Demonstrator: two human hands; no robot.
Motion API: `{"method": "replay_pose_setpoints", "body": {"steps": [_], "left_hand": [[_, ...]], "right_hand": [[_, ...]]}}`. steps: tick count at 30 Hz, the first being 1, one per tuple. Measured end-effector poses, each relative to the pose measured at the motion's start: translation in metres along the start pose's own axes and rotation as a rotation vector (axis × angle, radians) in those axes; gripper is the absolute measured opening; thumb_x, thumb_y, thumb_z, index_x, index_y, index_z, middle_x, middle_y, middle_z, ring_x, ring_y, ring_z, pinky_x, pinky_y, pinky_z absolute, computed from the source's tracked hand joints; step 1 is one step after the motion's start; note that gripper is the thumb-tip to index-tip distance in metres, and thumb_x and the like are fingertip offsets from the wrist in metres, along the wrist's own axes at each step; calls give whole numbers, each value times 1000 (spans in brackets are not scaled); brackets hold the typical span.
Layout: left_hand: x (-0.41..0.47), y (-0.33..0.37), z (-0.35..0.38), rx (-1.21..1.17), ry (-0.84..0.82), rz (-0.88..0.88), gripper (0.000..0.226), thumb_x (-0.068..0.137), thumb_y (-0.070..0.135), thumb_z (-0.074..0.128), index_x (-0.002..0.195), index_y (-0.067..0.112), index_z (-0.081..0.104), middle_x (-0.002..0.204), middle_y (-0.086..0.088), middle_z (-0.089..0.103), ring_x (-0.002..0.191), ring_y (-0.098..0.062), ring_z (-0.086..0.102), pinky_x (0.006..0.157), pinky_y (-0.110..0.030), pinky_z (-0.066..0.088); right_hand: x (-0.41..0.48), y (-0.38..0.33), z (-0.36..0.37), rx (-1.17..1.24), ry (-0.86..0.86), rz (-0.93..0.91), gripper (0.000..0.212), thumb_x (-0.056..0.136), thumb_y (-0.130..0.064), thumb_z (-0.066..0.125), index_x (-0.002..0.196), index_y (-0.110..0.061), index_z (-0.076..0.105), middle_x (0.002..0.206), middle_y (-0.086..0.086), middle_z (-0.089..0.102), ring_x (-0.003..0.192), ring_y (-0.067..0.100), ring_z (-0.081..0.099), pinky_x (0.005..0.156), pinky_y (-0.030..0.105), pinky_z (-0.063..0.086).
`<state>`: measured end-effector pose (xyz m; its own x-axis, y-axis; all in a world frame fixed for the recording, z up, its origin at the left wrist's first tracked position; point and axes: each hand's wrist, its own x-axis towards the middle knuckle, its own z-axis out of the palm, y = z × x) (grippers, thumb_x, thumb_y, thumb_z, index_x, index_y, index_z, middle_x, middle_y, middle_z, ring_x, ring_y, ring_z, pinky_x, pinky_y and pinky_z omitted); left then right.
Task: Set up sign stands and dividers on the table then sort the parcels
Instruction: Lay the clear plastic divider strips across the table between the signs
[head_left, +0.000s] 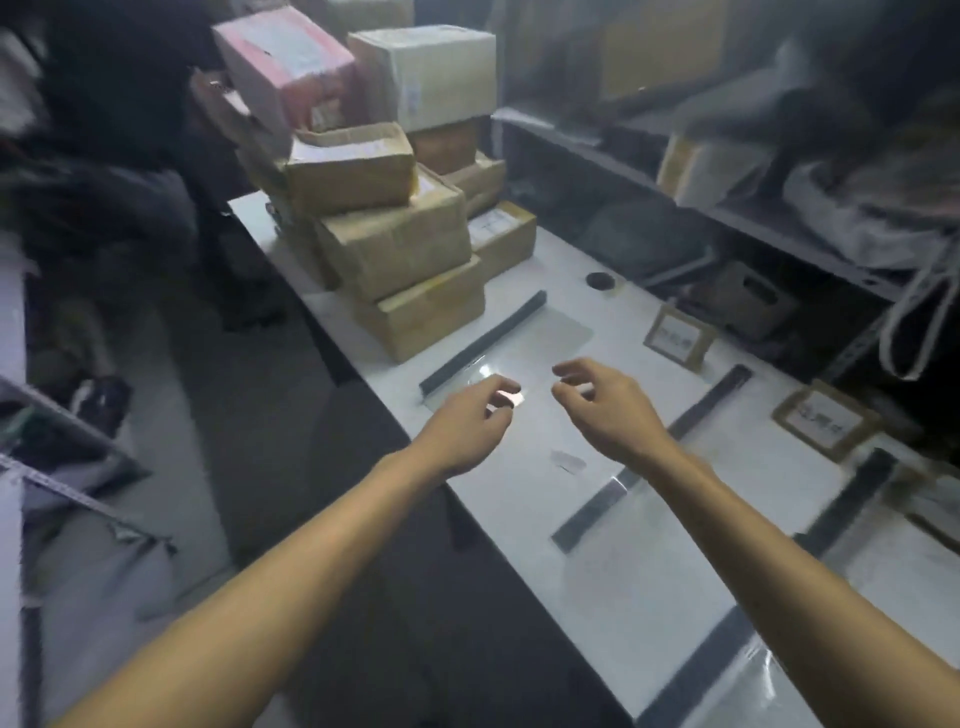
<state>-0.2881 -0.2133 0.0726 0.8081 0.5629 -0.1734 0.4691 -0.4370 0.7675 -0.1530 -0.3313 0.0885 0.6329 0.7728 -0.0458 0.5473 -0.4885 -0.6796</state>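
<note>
Nearest us, our left hand (465, 423) and right hand (605, 402) hover, fingers released and empty, over the white surface (649, 582), apparently to raise the flat clear divider (524, 345), while unsorted parcels (400, 228) wait stacked far left.

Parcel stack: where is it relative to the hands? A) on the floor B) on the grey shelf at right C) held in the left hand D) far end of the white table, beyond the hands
D: the parcel stack sits on the white table past both hands, left hand and right hand, which hold nothing.
</note>
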Motion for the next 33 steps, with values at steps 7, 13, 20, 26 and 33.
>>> {"method": "replay_pose_setpoints", "body": {"steps": [7, 13, 20, 26, 33], "left_hand": [[46, -70, -49, -18, -75, -63, 32, 99, 19, 44, 127, 24, 56, 122, 6, 60, 104, -11, 56, 89, -25, 45], [143, -112, -45, 132, -143, -18, 38, 99, 21, 44, 136, 28, 50, 140, 3, 47, 131, -16, 41, 110, -32, 34], [248, -144, -25, 358, -377, -1, 63, 97, 22, 42, 155, 27, 16, 152, -7, 26, 133, -28, 34, 111, -36, 31], [272, -143, -27, 471, -470, 57, 84, 97, 25, 44, 154, 21, -18, 139, -11, 34, 122, -26, 39, 102, -36, 39], [287, -141, -51, 460, -593, 103, 80, 96, 27, 43, 155, 16, -9, 159, -14, 16, 142, -33, 23, 115, -43, 26]], "right_hand": [[70, -12, 48, -31, -106, 246, 37, 93, -30, 55, 129, -19, 59, 124, 6, 65, 107, 22, 60, 90, 31, 46], [148, 23, 92, -76, -177, 461, 52, 96, -31, 51, 143, -12, 41, 132, 11, 58, 117, 29, 55, 86, 29, 39], [230, 61, 147, 27, -65, 761, 72, 95, -29, 54, 153, -9, 16, 145, 22, 34, 121, 43, 49, 89, 36, 41], [252, 64, 151, 229, 92, 1011, 61, 92, -26, 62, 137, -1, 30, 132, 20, 50, 110, 38, 56, 82, 33, 43], [240, 38, 134, 310, 416, 905, 15, 94, -16, 60, 103, -11, 49, 94, 5, 59, 86, 32, 64, 80, 45, 55]]}}
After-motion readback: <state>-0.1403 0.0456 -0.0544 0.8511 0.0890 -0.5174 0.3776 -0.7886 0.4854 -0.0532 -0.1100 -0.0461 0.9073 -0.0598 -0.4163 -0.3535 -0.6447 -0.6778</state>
